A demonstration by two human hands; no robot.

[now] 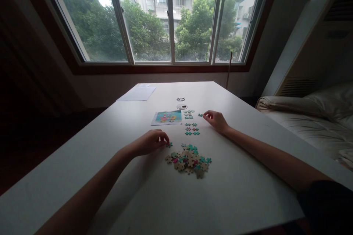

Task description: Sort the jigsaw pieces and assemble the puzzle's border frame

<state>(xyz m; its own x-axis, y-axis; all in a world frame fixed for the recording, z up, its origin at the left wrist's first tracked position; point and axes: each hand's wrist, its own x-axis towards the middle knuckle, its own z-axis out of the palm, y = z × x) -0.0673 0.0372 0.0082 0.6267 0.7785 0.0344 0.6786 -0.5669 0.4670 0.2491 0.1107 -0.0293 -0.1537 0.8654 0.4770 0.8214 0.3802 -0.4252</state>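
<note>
Between thumb and fingers my left hand [151,141] pinches a teal puzzle piece [169,144], low over the table, left of the heap. My right hand [216,120] is farther forward and closed on another teal puzzle piece [200,115], just right of the laid-out pieces. A heap of loose puzzle pieces [190,159], teal, pink and bare tan backs, lies nearest to me. Beyond it, small rows of puzzle pieces [192,129] are spread apart, with a second group [189,114] farther away. A colourful cartoon picture sheet [167,117] lies flat to their left.
The white table [132,198] reaches toward a wide window [171,18]. Paper sheets [137,93] lie at its far left. Two round inserts [182,107] sit in the tabletop beyond the pieces. A cushioned sofa [306,114] and a tall appliance [303,44] stand at the right.
</note>
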